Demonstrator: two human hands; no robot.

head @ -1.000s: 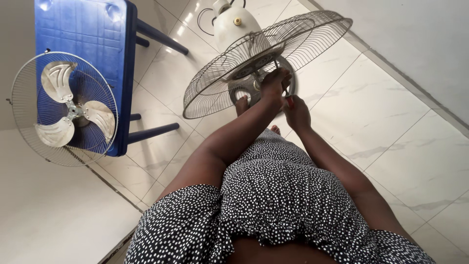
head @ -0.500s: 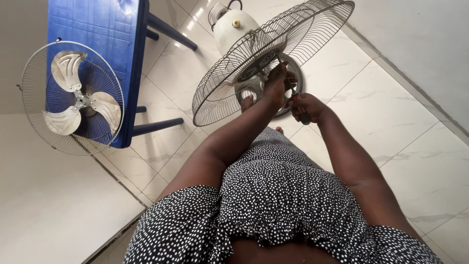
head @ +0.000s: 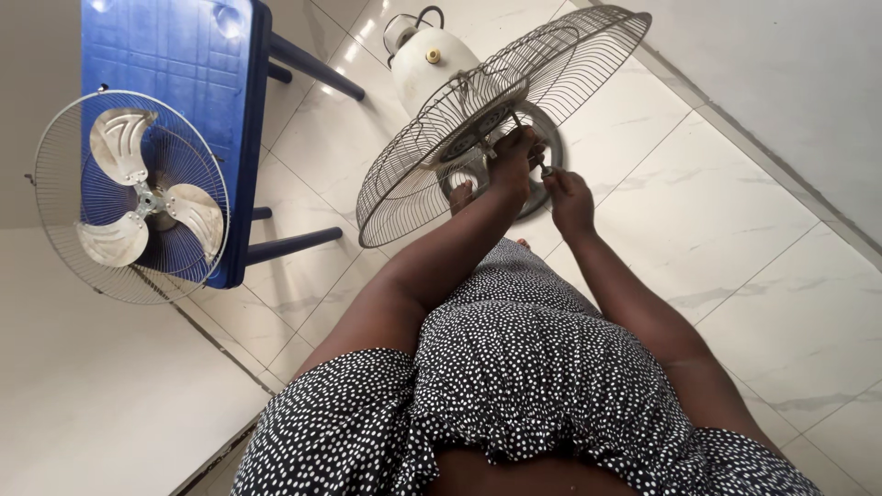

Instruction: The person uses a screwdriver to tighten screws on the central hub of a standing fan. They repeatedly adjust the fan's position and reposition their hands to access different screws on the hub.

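A round wire fan guard [head: 501,119], grey and shaped like a shallow dish, is tilted above a pale tiled floor [head: 735,230], near the top middle of the view. The person's left hand [head: 512,161] reaches to the guard's centre hub, fingers curled around it from below. The right hand [head: 570,195] is just beside it, to the right, fingers pinched narrowly on a small metal part [head: 548,171] too small to make out. A dark round base sits on the floor under both hands, and bare toes show beside it. A white fan motor housing [head: 427,69] with a black cord stands just behind the guard.

Well apart, at the left, a second fan guard [head: 129,197] holding three silver blades leans against the edge of a blue plastic table [head: 175,55]. The person's black dress with white dots [head: 514,386] fills the bottom of the view.
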